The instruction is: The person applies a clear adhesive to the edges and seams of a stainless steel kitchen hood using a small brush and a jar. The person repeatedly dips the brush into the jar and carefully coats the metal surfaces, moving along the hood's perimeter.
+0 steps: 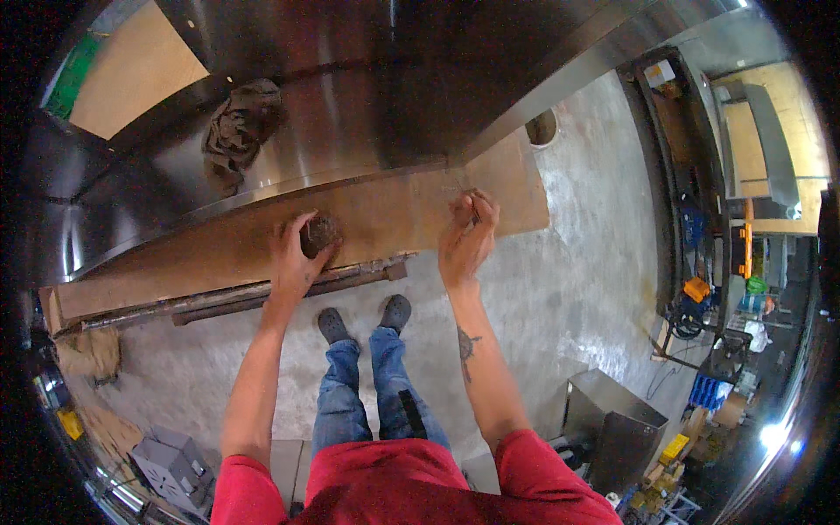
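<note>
My left hand (289, 254) curls its thumb and fingers round a dark brown, round object (322, 233) about the size of a small jar. Whether it is a container or a solid piece, I cannot make out. It is held over the brown board (385, 214) that runs along the foot of the metal surface. Farther right, my right hand (470, 236) is raised with its fingertips pinched together. Something thin and pale may show by those fingertips, too faint to name. A crumpled dark cloth (241, 131) lies on the shiny metal surface (341, 114) ahead.
A long dark metal bar (289, 293) lies along the board's near edge. Down on the concrete floor (577, 262), a metal box (612, 429) stands at right and a grey box (173, 464) at lower left. Dark shelving (678, 166) with tools lines the right side.
</note>
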A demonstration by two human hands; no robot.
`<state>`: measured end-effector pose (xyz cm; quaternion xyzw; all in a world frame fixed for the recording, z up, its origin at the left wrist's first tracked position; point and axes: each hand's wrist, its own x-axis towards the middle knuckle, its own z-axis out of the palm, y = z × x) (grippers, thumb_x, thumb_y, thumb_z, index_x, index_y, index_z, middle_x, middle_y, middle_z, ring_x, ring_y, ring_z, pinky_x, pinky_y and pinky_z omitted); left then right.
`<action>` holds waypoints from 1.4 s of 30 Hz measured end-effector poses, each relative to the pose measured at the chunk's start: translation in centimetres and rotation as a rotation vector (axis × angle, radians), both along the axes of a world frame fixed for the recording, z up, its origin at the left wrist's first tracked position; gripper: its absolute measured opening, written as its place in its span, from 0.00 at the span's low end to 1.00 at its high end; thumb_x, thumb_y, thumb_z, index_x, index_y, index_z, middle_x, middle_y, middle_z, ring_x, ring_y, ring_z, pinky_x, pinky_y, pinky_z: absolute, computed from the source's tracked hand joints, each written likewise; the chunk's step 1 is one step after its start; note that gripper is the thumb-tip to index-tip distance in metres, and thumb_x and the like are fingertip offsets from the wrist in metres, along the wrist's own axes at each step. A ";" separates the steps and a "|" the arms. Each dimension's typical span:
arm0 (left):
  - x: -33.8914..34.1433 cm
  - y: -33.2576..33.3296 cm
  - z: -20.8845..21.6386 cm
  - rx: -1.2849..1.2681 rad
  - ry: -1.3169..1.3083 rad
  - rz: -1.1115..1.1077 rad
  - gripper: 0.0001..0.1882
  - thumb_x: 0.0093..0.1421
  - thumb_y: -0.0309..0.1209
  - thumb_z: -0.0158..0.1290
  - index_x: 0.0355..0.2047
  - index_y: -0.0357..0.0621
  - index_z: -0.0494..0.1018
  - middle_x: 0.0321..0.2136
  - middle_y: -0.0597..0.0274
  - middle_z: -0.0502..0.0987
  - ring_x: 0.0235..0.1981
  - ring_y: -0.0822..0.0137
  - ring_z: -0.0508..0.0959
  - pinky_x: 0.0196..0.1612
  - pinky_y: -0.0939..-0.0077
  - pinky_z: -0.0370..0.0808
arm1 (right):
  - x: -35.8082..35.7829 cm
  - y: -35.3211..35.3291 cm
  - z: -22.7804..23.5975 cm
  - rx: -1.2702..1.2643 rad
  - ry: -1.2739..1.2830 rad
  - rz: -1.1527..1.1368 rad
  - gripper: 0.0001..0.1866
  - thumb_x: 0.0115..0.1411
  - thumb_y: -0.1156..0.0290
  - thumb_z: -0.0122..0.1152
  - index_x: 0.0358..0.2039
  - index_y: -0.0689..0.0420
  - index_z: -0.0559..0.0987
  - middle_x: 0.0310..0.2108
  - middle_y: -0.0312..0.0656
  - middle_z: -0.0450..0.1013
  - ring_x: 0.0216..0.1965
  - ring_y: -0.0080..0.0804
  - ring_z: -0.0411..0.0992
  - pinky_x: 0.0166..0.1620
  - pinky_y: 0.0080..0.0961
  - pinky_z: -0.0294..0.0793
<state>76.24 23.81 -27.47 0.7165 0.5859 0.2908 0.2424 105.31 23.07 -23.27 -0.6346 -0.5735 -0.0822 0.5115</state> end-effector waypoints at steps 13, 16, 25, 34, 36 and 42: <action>0.6 0.4 -0.1 0.190 0.081 -0.027 0.38 0.53 0.42 0.75 0.59 0.45 0.69 0.58 0.52 0.76 0.57 0.43 0.75 0.62 0.45 0.69 | 0.2 2.9 -1.4 0.061 -0.193 -0.011 0.17 0.70 0.83 0.60 0.53 0.55 0.67 0.47 0.54 0.79 0.38 0.47 0.83 0.35 0.36 0.83; 0.6 0.5 -0.2 0.236 0.096 -0.030 0.37 0.53 0.41 0.75 0.58 0.45 0.69 0.56 0.52 0.76 0.54 0.44 0.75 0.58 0.49 0.71 | 0.2 3.2 -1.7 0.070 -0.227 0.001 0.17 0.70 0.84 0.60 0.53 0.55 0.66 0.48 0.55 0.79 0.40 0.48 0.84 0.36 0.36 0.83; 0.8 0.5 0.2 0.170 0.084 -0.007 0.38 0.53 0.42 0.75 0.60 0.44 0.70 0.58 0.51 0.77 0.59 0.44 0.75 0.65 0.50 0.70 | 0.3 3.5 -1.8 0.017 -0.229 -0.015 0.14 0.71 0.84 0.58 0.51 0.56 0.67 0.48 0.57 0.79 0.45 0.53 0.84 0.37 0.39 0.85; 0.9 0.4 0.1 0.176 0.056 -0.010 0.39 0.53 0.42 0.76 0.59 0.42 0.70 0.57 0.49 0.76 0.59 0.45 0.75 0.64 0.52 0.71 | 0.5 3.9 -2.4 0.017 -0.235 -0.031 0.14 0.72 0.84 0.58 0.51 0.56 0.67 0.48 0.57 0.79 0.46 0.52 0.84 0.39 0.38 0.86; 0.9 0.4 0.0 0.179 0.041 -0.011 0.39 0.53 0.42 0.76 0.59 0.42 0.70 0.57 0.49 0.76 0.58 0.45 0.75 0.63 0.53 0.72 | 0.6 3.9 -2.3 0.021 -0.239 -0.027 0.13 0.72 0.84 0.58 0.51 0.57 0.67 0.48 0.56 0.79 0.46 0.52 0.84 0.39 0.38 0.86; 1.0 0.6 0.6 0.219 0.068 -0.015 0.39 0.53 0.42 0.76 0.59 0.42 0.69 0.56 0.49 0.77 0.57 0.46 0.76 0.62 0.53 0.72 | 1.0 4.0 -2.6 0.024 -0.241 -0.009 0.15 0.70 0.85 0.59 0.52 0.58 0.67 0.50 0.56 0.78 0.48 0.53 0.83 0.40 0.39 0.87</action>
